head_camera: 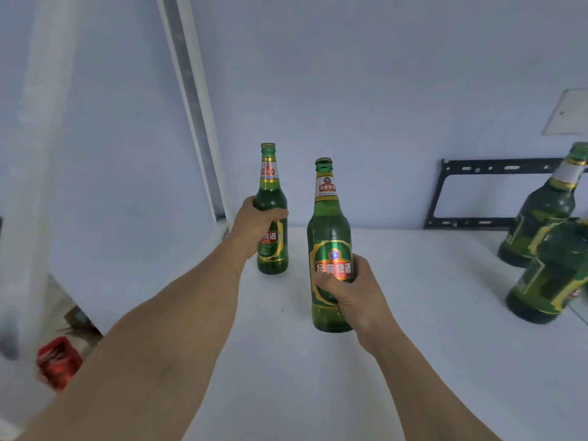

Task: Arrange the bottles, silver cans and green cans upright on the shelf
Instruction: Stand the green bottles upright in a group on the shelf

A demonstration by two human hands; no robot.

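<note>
Green bottle in left hand, another bottle in right hand

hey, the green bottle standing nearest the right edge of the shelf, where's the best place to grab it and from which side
Probably around the body of the nearest right-edge bottle, coming from its left front. It stands upright, another bottle crowds it from behind, and its neck is cut off by the frame, while the shelf on its left is open.
</note>
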